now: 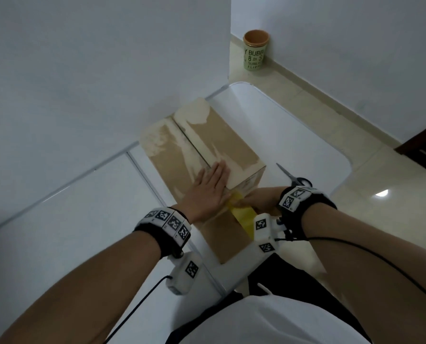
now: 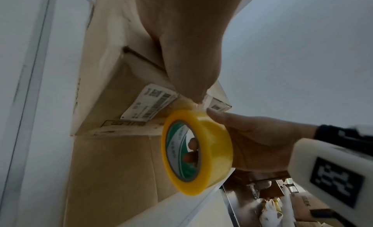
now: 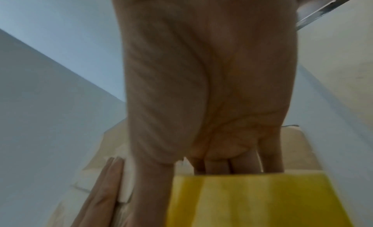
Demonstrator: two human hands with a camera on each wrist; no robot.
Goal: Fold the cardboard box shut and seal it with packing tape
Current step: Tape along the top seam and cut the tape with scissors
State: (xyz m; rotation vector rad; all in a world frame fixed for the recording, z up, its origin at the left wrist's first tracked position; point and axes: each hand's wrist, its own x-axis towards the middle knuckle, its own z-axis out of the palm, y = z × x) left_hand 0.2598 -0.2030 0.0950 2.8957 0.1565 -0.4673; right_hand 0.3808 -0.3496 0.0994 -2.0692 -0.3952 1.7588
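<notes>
Gripping the yellow tape roll [image 2: 196, 152] with fingers hooked through its core, the right hand [image 2: 260, 144] is hovering at the near end of the cardboard box [image 1: 202, 155] on the worktop [image 1: 293, 135], while the left hand [image 1: 208, 192] is lying flat over the flap seam, so if that palm is slacking off the flaps could gap and the tape might be going on crooked or wrinkled.

The green cup [image 1: 255, 52] on the floor by the wall carries dark lettering, partly cut off: "Y BUBB", "8", "S", "SUN"; the rest is unclear. The white barcode label [image 2: 150, 104] on the cardboard box [image 1: 202, 155] is too blurred to read; so is the print inside the tape roll [image 2: 196, 152].

One box [image 1: 202, 150], one tape roll [image 2: 198, 152], one scissors [image 1: 292, 176], one cup [image 1: 255, 49].
</notes>
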